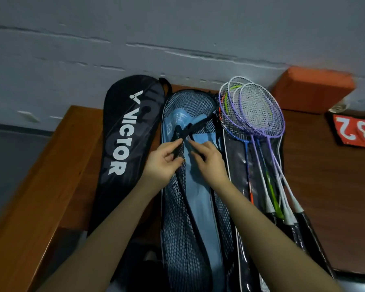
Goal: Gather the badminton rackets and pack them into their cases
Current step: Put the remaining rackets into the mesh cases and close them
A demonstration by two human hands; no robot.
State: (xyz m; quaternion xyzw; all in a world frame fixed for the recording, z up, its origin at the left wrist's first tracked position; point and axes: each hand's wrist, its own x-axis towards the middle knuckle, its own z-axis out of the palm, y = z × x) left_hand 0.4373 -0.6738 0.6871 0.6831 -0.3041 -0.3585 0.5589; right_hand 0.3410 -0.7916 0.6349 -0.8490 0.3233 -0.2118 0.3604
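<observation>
A black case marked VICTOR lies on the left of the wooden table. Beside it lies a light blue case with black mesh. My left hand pinches the mesh case's black zipper edge. My right hand grips the same edge close by, near a small zipper pull. Several rackets with purple and white frames lie fanned to the right on a clear and black case, heads toward the wall, black grips toward me.
An orange block stands at the back right against the grey wall. A red score flip card with white numerals lies at the far right. The table's left edge drops to a dark floor.
</observation>
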